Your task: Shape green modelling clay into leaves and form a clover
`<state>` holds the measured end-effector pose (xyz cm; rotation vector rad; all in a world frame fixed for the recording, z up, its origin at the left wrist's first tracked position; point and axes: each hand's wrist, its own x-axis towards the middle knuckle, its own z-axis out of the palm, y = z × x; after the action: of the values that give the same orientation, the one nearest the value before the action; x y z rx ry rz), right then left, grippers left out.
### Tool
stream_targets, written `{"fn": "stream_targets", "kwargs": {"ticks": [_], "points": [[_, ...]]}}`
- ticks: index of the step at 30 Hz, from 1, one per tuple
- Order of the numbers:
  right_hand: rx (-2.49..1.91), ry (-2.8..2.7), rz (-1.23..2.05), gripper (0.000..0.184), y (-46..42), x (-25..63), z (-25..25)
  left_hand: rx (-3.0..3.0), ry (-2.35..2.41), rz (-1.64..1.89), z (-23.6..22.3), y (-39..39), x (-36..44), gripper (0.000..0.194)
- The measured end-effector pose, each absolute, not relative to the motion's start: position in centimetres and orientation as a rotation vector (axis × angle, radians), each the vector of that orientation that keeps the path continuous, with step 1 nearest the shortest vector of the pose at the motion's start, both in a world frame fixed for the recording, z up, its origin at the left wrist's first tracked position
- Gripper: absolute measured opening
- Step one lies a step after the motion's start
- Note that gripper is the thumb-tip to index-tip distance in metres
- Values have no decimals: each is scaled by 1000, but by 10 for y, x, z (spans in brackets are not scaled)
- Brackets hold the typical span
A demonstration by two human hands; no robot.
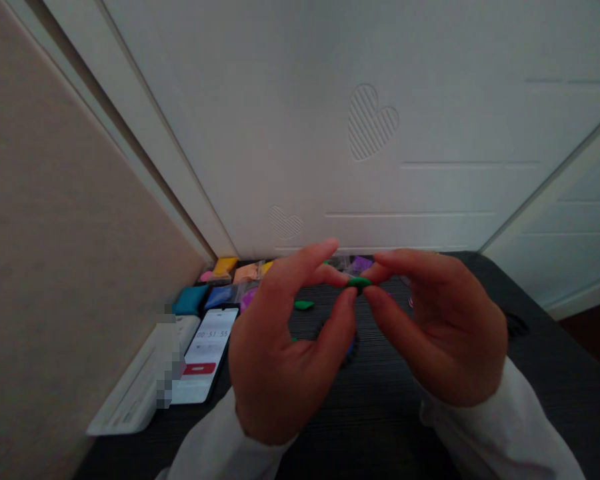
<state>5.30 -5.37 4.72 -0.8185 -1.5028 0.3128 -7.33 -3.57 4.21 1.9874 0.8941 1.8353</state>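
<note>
Fingertips of the left hand (285, 353) and right hand (450, 333) pinch a small green piece (359, 283) above the table (370, 393), short of its far edge, near a leaf-shaped piece (304, 305). Two-handed shaping appears underway; the next move calls for light, even pressure.

You have two hands, left hand (285, 347) and right hand (450, 327), with one green piece (360, 283) between them. You can count one leaf-shaped green bit (304, 305) beyond, plus one green speck (295, 340) partly hidden. You have one phone (205, 353), one white packet (135, 387) and two hearts (373, 123). At least six bags (225, 268) show; overlap stops you counting them exactly.
</note>
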Motion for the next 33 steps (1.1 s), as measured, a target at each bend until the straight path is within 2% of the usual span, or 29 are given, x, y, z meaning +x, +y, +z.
{"fn": "stream_targets", "kwargs": {"ticks": [8, 16, 21, 33], "points": [[-833, -1507, 306, 39, -53, 53, 45, 2034, 892, 1752, 44, -35, -78, 55], [-829, -1466, 454, 38, -52, 52, 45, 1963, 945, 1741, 44, -39, -78, 50], [-860, -1458, 425, 37, -53, 52, 44, 1971, 941, 1696, 43, -39, -78, 48], [-809, -1553, 338, 46, -51, 55, 44, 1897, 892, 1686, 45, -39, -76, 50]]}}
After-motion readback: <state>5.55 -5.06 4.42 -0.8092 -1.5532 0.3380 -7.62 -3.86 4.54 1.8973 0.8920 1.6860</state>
